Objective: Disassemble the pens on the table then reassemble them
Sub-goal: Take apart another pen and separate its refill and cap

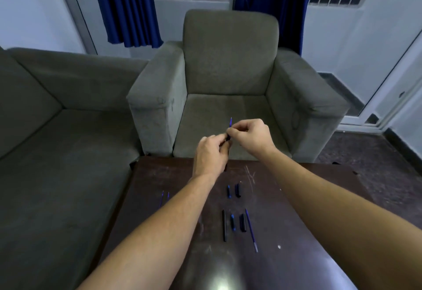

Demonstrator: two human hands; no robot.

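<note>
At the far left, well away from the left hand, stands a grey sofa [57, 130]. Nearer, just left of the left forearm, two thin blue refills [162, 198] lie side by side on the dark table [296, 198]. The left hand [211, 152] is raised above the table's far edge, its fingers curled round the lower, dark end of a pen [228, 138]. Touching it on the right, the right hand [249, 135] pinches the same pen between thumb and fingertips, and a blue point sticks up past those fingertips. Behind both hands is one grey armchair [228, 61]. Below the hands, between the two forearms, two short pieces lie near each other: a blue-tipped piece [229, 191] and a black cap [238, 190]. Closer to the person, a row of four lies apart from one another: one long black barrel [224, 225], one short blue-and-black piece [232, 222], a second black cap [243, 222] and a third loose refill [251, 230] with a pale tip, nearest the right forearm. Any print on these parts is too small to read. Pale scratches [250, 174] mark the tabletop below the right wrist. Two blue curtains [127, 9] hang at the windows beyond the hands.
</note>
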